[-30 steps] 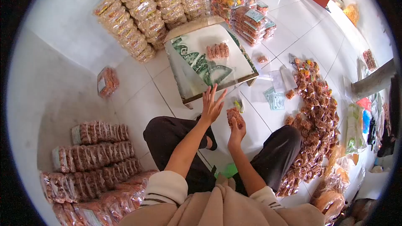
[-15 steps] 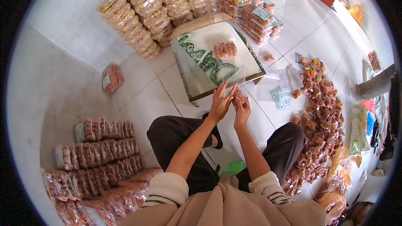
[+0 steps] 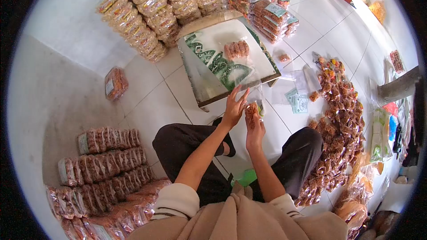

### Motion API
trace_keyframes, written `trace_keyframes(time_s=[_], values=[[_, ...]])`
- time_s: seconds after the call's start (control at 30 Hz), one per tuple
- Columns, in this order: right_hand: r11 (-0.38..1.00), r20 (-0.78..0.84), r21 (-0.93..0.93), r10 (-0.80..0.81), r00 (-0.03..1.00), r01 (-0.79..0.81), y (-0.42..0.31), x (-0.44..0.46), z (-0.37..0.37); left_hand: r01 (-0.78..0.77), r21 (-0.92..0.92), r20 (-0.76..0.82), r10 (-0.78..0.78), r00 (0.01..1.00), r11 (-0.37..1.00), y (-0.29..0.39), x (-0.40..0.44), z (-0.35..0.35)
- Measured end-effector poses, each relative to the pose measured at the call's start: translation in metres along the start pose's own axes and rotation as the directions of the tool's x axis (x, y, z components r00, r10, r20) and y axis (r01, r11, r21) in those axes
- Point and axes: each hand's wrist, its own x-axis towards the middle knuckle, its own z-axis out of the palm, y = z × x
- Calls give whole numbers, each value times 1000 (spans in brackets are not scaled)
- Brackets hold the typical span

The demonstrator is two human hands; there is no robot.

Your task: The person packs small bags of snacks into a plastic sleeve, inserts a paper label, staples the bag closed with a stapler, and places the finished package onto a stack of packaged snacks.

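Observation:
In the head view my right hand (image 3: 255,134) is closed around a small clear packet of brown snack (image 3: 251,111). To its left is my left hand (image 3: 232,110), its fingers stretched out at the open end of a clear plastic bag (image 3: 250,79). Those fingertips seem to touch the film, though a grip on it cannot be made out. The bag lies over the near edge of a low table (image 3: 209,90), with several brown snack packets (image 3: 236,50) in its far end.
Many loose snack packets (image 3: 333,138) are heaped on the floor at the right. Labels (image 3: 299,104) and empty clear bags (image 3: 307,82) lie nearer the table. Filled packs (image 3: 106,164) fill the lower left, with tall stacks (image 3: 147,0) behind the table. One pack (image 3: 116,83) lies by the wall.
My right hand has moved slightly down and turned, so the brown snack packet shows more fully in it. The left hand stays by the bag's open end.

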Motion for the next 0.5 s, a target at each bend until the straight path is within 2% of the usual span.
trace_keyframes(time_s=[0.13, 0.2, 0.23, 0.3, 0.33, 0.4, 0.43, 0.47, 0.5], values=[[997, 69, 23, -81, 994, 80, 3, 26, 5, 61, -110, -72, -69, 995, 992, -3, -1, -1], [968, 80, -127, -207, 975, 216, 4, 35, -1, 107, -195, -78, -124, 989, 975, -3, 1, -1], [968, 80, -131, -207, 975, 216, 8, 38, -4, 108, -197, -79, -126, 989, 974, -3, 1, -2], [823, -61, -464, -398, 915, 327, 13, 43, -7, 39, -105, -77, -47, 996, 994, -2, 3, -3], [823, -61, -465, -397, 916, 326, 15, 43, -4, 41, -106, -78, -49, 996, 994, 0, 3, -3], [697, 91, -512, -538, 838, 502, 22, 45, 7, 0, -71, -27, -1, 1000, 997, 3, 1, 0], [725, 62, -571, -429, 901, 385, 21, 48, 12, 2, -67, -28, -4, 1000, 998, 2, 0, 1], [728, 66, -566, -426, 902, 385, 19, 53, 18, 31, -118, -52, -37, 998, 993, 1, 0, 0], [659, 147, -636, -409, 901, 402, 17, 63, 22, 56, -170, -75, -70, 995, 984, -1, 0, -1]])
